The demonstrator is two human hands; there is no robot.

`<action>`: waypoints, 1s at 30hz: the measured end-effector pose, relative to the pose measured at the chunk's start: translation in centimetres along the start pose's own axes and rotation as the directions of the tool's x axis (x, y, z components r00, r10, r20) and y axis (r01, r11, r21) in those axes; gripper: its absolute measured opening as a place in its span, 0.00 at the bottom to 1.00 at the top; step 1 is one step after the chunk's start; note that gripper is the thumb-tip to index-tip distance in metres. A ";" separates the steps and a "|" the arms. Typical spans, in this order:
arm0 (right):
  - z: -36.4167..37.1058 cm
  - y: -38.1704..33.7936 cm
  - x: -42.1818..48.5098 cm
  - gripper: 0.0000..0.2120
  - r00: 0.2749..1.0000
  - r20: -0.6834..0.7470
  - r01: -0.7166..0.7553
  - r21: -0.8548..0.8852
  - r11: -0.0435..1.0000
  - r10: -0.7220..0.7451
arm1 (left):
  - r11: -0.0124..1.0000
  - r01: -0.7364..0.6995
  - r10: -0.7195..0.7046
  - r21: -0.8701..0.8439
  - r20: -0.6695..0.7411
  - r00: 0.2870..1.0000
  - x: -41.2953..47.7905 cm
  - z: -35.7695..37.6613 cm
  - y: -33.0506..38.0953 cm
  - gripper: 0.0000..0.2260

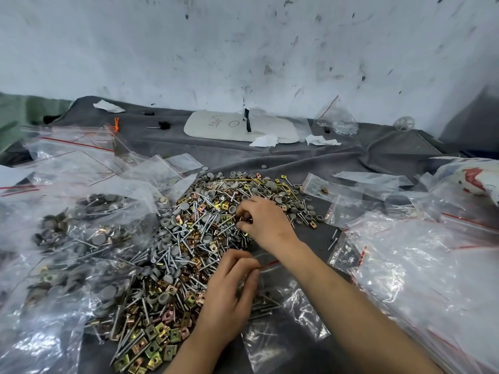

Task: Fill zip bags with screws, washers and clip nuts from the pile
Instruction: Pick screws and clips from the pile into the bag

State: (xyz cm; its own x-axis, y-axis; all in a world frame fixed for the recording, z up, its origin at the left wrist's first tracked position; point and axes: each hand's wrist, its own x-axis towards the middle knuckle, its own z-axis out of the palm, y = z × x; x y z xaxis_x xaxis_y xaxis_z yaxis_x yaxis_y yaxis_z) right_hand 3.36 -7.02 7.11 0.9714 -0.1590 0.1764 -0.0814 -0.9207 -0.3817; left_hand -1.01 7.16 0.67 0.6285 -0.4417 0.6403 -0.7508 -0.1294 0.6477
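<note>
The left hand (229, 290) is pinching the red-striped mouth of a zip bag (271, 344) at the 5 o'clock edge of the pile (189, 247) — probably keeping it open and close by, so each pick is travelling only a short way. A few screws (263, 306) appear to be lying inside it. The right hand (266, 224) is working at the pile's 2 o'clock side, its fingertips (241, 225) curling tightly around some hardware pieces — which kind I cannot tell. Filled bags (89, 233) are lying at 9 o'clock, empty bags (418, 265) at 3 o'clock.
</note>
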 end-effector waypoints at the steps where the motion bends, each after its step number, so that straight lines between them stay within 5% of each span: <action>1: 0.2 -0.1 -0.1 0.09 1.000 -0.005 -0.003 -0.010 1.000 0.003 | 1.000 0.005 -0.005 0.000 -0.003 1.000 -0.1 0.0 0.0 0.04; 6: 0.6 -0.2 0.1 0.09 1.000 -0.026 -0.013 -0.016 1.000 0.013 | 1.000 0.019 -0.019 0.000 -0.023 1.000 -0.2 0.2 0.0 0.04; 13: -2.2 0.6 -0.7 0.06 0.991 -0.046 -0.100 0.328 0.939 0.122 | 1.000 -0.003 0.003 -0.013 -0.037 0.999 0.2 -0.1 -0.3 0.04; 20: -7.6 0.4 -4.9 0.06 0.997 0.046 0.016 0.604 0.797 -0.055 | 0.999 -0.013 0.010 -0.032 -0.071 0.997 0.3 0.0 -0.4 0.04; 26: -7.3 1.2 -6.4 0.06 0.981 0.126 0.098 0.334 0.938 -0.147 | 0.998 -0.007 0.002 -0.057 -0.086 0.996 0.0 0.2 -0.3 0.04; 30: -6.5 3.1 -6.2 0.07 1.000 -0.008 -0.019 0.534 0.845 0.028 | 0.998 0.002 -0.009 -0.065 -0.103 0.995 -0.1 0.0 -0.4 0.04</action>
State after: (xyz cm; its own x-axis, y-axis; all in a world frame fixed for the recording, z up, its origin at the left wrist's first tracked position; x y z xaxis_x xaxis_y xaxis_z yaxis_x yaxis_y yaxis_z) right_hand -4.40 -11.23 10.76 0.9669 -0.1875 0.1732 0.0318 -0.5848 -0.8105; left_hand -0.80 7.25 0.39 0.6528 -0.3465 0.6737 -0.7347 -0.0724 0.6746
